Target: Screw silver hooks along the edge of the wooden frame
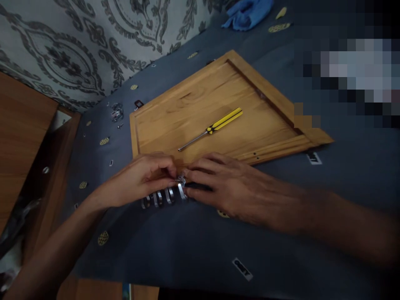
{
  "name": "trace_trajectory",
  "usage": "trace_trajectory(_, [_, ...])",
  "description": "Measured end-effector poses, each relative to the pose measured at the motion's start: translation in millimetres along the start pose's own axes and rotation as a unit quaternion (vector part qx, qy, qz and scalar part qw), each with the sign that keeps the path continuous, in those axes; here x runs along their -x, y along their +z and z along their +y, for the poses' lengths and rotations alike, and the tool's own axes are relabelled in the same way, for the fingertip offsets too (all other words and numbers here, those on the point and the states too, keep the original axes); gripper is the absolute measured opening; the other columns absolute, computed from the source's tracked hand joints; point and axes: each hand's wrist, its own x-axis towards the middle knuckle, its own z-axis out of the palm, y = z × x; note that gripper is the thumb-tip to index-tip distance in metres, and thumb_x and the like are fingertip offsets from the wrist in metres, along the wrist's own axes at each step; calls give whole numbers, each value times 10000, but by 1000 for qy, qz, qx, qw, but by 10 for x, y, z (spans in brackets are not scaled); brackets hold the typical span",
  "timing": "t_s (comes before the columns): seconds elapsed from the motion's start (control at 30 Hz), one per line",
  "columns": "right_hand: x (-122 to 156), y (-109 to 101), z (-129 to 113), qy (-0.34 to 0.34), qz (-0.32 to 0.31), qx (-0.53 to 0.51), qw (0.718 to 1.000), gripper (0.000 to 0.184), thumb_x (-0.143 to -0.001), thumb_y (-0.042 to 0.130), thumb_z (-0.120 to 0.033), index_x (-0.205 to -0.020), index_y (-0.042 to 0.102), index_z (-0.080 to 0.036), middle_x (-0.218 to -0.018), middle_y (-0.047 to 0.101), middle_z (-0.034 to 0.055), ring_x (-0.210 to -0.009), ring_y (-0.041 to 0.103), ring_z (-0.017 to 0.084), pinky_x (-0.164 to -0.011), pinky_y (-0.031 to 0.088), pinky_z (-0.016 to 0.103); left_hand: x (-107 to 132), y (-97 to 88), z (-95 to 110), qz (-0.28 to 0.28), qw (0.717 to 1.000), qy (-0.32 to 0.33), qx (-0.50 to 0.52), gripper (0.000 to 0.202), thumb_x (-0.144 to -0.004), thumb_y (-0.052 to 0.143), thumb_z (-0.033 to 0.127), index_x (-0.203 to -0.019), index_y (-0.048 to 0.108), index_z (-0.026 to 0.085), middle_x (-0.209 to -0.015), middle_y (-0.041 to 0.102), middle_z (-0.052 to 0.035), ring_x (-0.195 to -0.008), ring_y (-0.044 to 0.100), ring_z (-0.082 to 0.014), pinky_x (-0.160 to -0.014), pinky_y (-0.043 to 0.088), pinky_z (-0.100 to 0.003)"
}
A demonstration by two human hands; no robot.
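Note:
My left hand (142,179) and my right hand (218,181) meet over a dark blue cloth (187,246), fingers pinched together on a small shiny metal part (181,181). Just below the fingertips lies a row of several metal fittings (161,198). A dark object (198,186) sits under my right fingers; what it is I cannot make out. Behind the hands lies a wooden panel (218,100) with a raised frame. On it rests a screwdriver (212,128) with a yellow and black handle.
A small heap of metal hardware (116,112) lies left of the panel near the patterned wall (78,50). A blue rag (246,14) is at the far edge. Wooden furniture (21,133) stands at the left. The upper right is blurred out.

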Motion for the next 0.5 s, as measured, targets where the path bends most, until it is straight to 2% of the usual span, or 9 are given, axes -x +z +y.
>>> trace_trajectory(0.23, [7, -24, -7, 1, -7, -8, 1000, 200, -958, 530, -132, -1091, 679, -153, -1029, 656, 89, -981, 550, 269, -871, 489, 433, -17, 3, 9, -25, 1000, -7, -4, 68, -908, 666, 250, -865, 651, 199, -855, 678, 22, -728, 609, -115, -680, 470, -219])
trace_trajectory(0.5, [17, -2, 6, -1, -11, 1, 1000, 205, -953, 537, -135, -1107, 667, -175, -1080, 665, 89, -1008, 560, 257, -892, 494, 424, -53, -35, 27, -54, 998, 11, -16, 64, -919, 637, 253, -876, 651, 208, -844, 677, 21, -724, 613, -118, -662, 465, -218])
